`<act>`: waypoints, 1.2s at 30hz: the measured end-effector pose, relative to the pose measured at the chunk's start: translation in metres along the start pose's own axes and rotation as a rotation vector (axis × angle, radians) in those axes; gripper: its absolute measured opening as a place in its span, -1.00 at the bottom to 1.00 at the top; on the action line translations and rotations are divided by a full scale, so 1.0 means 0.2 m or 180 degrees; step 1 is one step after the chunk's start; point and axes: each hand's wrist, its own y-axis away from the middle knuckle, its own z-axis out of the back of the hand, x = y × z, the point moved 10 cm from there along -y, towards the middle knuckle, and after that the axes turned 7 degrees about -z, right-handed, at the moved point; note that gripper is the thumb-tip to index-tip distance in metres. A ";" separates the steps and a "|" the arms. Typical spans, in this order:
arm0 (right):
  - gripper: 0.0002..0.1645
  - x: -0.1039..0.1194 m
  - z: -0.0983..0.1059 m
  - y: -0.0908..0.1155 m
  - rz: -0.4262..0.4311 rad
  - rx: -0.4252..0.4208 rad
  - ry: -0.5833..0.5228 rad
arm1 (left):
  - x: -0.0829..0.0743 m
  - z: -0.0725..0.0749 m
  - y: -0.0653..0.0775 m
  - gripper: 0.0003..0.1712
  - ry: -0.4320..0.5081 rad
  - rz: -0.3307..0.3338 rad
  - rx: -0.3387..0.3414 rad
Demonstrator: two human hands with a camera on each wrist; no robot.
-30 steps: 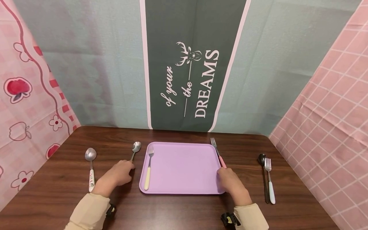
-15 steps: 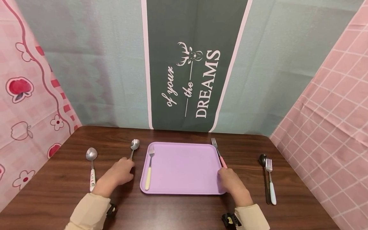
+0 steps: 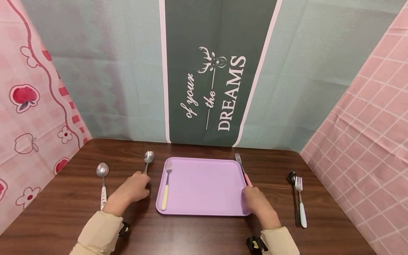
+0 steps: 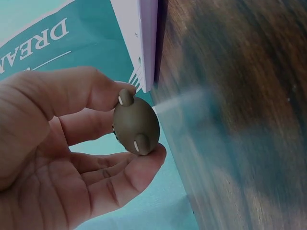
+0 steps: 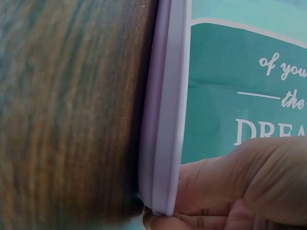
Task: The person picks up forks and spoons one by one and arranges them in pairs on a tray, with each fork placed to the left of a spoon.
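Note:
My left hand (image 3: 135, 186) pinches a metal spoon (image 3: 148, 157) to the left of the purple tray (image 3: 204, 214). The left wrist view shows the spoon's brown, animal-shaped handle end (image 4: 137, 123) between thumb and fingers; its bowl is out of sight there. At the tray's right front corner, my right hand (image 3: 259, 204) grips the edge, thumb side over the rim (image 5: 165, 143) and a fingertip beside the corner. A fork with a pink handle (image 3: 248, 180) lies along the tray's right side, its handle end hidden by that hand. Inside the tray, at the left, lies a cream-handled fork (image 3: 166, 186).
A spoon with a white patterned handle (image 3: 103, 170) lies at the left, partly behind the left forearm. At the right, a dark spoon (image 3: 292, 178) and a white-handled fork (image 3: 302, 210) lie side by side. A printed curtain (image 3: 143, 88) stands behind the brown wooden table (image 3: 191, 233).
My left hand and the spoon have shifted slightly away from me and to the left. My right hand stays at the tray's corner.

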 end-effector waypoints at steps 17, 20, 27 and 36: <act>-0.79 -0.01 -0.01 -0.01 -0.0022 0.0022 0.0083 | -0.04 -0.02 -0.02 -0.93 0.0103 0.0010 0.0007; -0.80 -0.01 0.00 -0.01 -0.0013 0.0000 0.0081 | -0.05 -0.03 -0.02 -0.92 0.0124 -0.0033 -0.0029; -0.79 0.00 0.00 -0.01 0.0024 -0.0011 0.0101 | -0.08 -0.04 -0.03 -0.91 0.0165 -0.0079 -0.0084; -0.83 0.00 0.00 -0.01 0.0047 -0.0026 0.0114 | -0.11 -0.06 -0.04 -0.89 0.0169 -0.0037 -0.0159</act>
